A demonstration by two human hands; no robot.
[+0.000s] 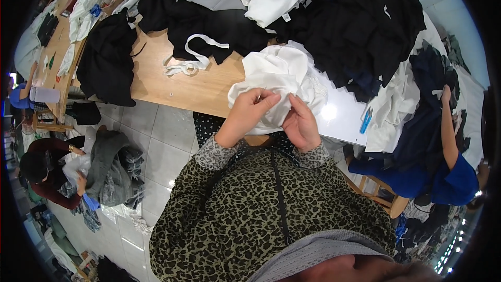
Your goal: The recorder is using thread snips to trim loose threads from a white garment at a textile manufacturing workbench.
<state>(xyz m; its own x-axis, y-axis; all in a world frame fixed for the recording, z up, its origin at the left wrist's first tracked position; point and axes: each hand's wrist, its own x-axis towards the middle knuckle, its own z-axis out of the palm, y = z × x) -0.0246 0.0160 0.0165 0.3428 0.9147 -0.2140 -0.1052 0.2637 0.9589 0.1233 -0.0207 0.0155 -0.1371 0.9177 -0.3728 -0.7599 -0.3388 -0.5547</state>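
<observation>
You work over white cloth (pixel 276 70) bunched at the near edge of a wooden table (pixel 156 81), your left hand's (pixel 245 115) thumb and forefinger drawn together, your right hand's (pixel 302 126) fingertips gathered close by; whether either pinches fabric cannot be told. Likely light, soft and limp, it should hold best by a folded edge.

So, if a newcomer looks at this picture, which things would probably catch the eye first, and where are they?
Probably the bright white cloth directly in front of the person, with the left hand and right hand close together at it. Next, perhaps the large black cloth heap at the upper right, and the small blue snips lying to the right of the hands.
</observation>
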